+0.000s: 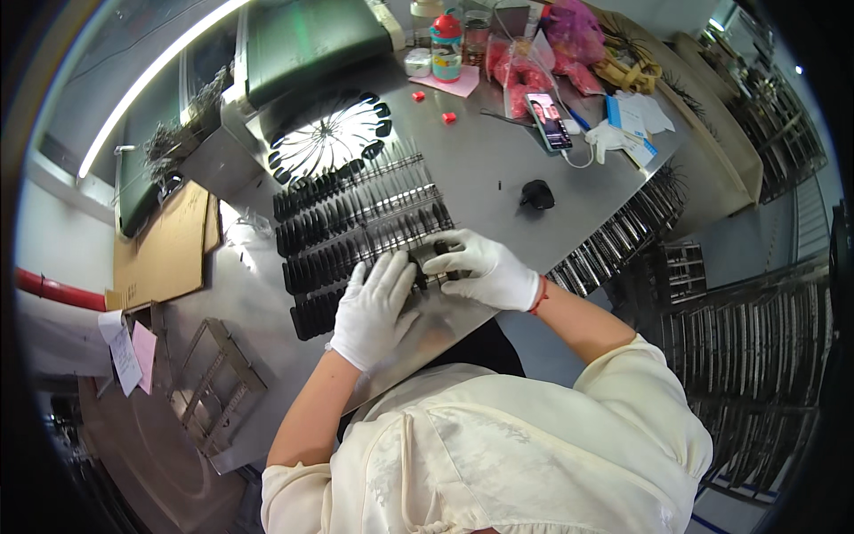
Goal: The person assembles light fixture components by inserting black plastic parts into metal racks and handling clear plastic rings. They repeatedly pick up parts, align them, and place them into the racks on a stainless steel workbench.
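Steel desk [485,209] fills the middle of the head view, w/ a lit panel [311,153] ringed by dark pieces at the far L, a phone [550,123] at far R, plus a black lump [536,195] between phone & R hand.

Black pieces [301,278] stand in approx. four rows on the desk, ahead & L of the hands. Each row's long axis runs L to R, R end angled away from the person; rows stack near to far.

L hand [375,307] is nearer the bulk: gloved, palm down, fingers nearly straight & together over the near row's R end, thumb a bit apart. Can't tell if it grips anything. R hand [485,270], also gloved, sits at the rows' R end, fingers half curled around a dark bit, tips pointing L at L hand; firm hold or just touching, can't tell. Small gap btwn hands.
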Available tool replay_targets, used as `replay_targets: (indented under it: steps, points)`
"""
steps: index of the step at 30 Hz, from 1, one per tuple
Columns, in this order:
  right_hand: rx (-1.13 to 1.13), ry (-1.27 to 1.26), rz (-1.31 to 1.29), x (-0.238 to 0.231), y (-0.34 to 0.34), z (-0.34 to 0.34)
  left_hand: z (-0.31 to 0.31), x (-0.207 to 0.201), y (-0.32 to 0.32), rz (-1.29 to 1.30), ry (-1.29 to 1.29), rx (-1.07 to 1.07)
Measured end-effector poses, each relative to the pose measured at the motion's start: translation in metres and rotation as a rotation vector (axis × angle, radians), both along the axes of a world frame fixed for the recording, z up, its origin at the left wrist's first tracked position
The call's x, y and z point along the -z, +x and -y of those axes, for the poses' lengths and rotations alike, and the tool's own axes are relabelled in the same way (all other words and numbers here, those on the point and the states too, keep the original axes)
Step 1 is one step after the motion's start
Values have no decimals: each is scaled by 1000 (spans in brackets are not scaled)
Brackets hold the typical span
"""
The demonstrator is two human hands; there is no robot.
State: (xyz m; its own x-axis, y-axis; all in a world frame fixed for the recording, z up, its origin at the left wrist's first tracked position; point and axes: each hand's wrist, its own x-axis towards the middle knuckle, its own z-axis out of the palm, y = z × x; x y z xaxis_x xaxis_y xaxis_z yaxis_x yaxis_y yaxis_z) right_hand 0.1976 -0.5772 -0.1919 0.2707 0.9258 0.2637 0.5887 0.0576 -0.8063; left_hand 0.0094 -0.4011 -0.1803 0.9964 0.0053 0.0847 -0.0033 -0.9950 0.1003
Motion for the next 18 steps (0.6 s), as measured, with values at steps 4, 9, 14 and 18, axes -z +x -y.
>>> replay_targets:
  steps: [4, 9, 14, 18]
  points:
    - [-59, -55, 37, 10, 4, -4, 5, 6, -6, 11, 80, 36]
    - [-82, -44, 216, 11, -4, -11, -5, 18, -8, 78, 0, -120]
    - [-12, -20, 494, 19, -9, -10, -7, 14, -13, 36, -54, -111]
    - [43, -9, 499, 17, 3, 3, -6, 14, -11, 66, -58, -80]
